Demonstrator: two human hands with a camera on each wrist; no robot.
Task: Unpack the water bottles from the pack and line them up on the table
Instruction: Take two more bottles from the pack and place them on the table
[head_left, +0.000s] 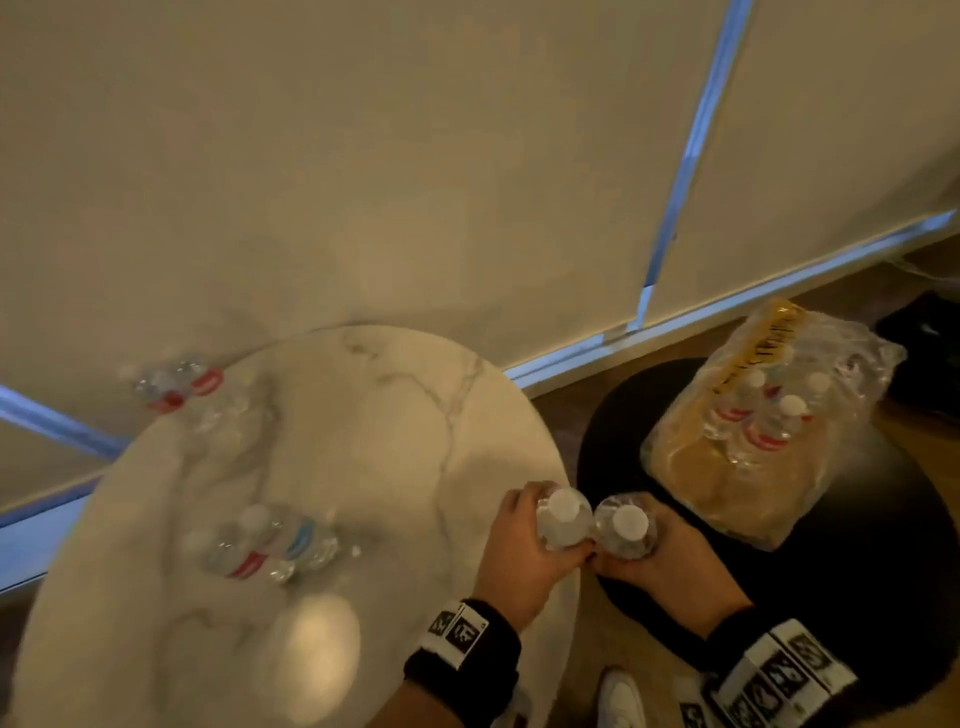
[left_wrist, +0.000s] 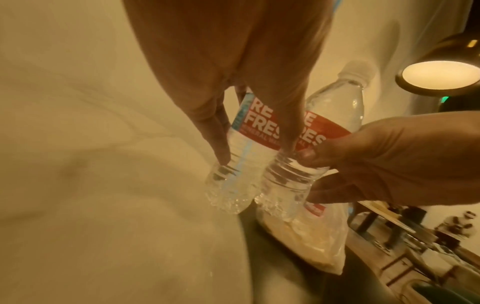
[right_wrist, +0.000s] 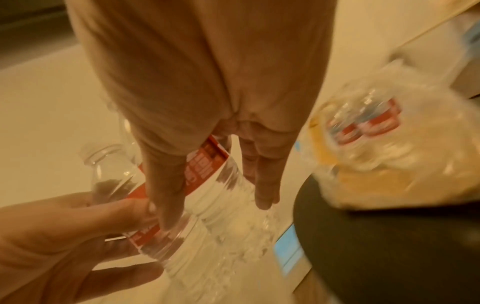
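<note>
Bottles held upright, touching, above the marble table's (head_left: 363, 415) right edge: left hand (head_left: 519, 551) grips one bottle (head_left: 563, 519), right hand (head_left: 660, 564) the other (head_left: 626, 525). Only the head view shows more bottles (head_left: 270, 543) on the table and the pack (head_left: 753, 431) far right.

Left hand (head_left: 519, 551) and right hand (head_left: 665, 556) side by side; fingers curled

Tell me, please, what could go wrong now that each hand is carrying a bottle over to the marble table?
1. The left hand and right hand hold their bottles pressed together; the left bottle and right bottle could knock each other loose.
2. They hang near the table edge, so one set down there might tip off.
3. Bottles already on the table look blurred, so their placing is unclear; a hasty set-down could topple them.
</note>
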